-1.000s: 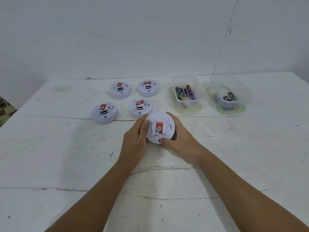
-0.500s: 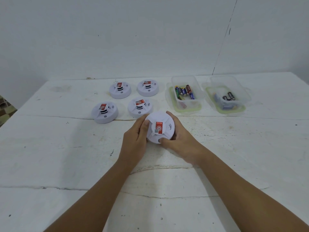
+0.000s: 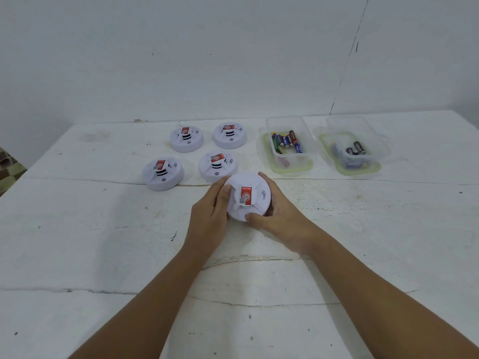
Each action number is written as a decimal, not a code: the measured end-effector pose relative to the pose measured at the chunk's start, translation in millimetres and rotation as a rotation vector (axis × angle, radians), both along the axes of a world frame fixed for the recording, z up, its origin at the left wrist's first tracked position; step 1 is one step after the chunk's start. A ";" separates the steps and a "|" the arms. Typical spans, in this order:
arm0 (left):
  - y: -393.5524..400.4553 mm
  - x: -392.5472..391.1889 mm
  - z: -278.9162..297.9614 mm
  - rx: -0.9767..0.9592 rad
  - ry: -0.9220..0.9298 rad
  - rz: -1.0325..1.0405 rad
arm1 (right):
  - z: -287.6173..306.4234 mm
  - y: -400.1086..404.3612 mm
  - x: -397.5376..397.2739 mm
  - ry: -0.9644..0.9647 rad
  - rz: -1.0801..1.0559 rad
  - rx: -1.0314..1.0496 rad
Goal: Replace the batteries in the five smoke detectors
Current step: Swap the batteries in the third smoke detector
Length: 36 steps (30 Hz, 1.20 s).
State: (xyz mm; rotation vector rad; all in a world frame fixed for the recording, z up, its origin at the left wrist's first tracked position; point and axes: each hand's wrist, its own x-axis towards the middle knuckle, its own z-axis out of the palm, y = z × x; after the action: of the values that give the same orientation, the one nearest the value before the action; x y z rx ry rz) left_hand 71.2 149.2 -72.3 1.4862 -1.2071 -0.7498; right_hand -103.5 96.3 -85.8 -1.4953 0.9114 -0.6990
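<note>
I look down at a white, cracked bench (image 3: 77, 242) set against a white wall (image 3: 181, 60). Five white round smoke detectors are in view, each with a red label on top. Four sit in a two-by-two group left of centre: the lower-left detector (image 3: 162, 174), the upper-left detector (image 3: 186, 138), the lower-right detector (image 3: 217, 165) and the upper-right detector (image 3: 229, 135). The fifth detector (image 3: 248, 196) is at the centre of the frame, just below that group, tilted so its top faces me. My left hand (image 3: 210, 218) curls around its left side, thumb on the top face. My right hand (image 3: 281, 216) wraps its right side, fingers behind and thumb pressed on the lower rim. Both hands hold it firmly.

To the upper right stand two clear plastic tubs with green-edged bases. The nearer tub (image 3: 287, 146) holds several batteries (image 3: 286, 141), roughly six. The farther tub (image 3: 355, 147) holds at least two dark batteries (image 3: 356, 149); others beneath are too blurred to count.
</note>
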 end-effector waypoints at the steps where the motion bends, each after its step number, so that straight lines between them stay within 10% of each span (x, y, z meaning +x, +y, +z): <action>1: -0.1 0.1 0.2 0.002 0.003 0.001 | 0.2 0.2 -0.2 0.000 0.001 -0.001; 36: 4.4 -2.6 5.3 -0.002 -0.036 0.006 | 4.7 -0.6 0.9 -0.042 0.012 0.029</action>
State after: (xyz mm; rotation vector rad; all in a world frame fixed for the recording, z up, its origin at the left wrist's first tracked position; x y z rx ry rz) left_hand 68.7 153.5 -67.0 1.5075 -1.2295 -0.7201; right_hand -102.6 95.7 -81.1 -1.4543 0.8770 -0.7036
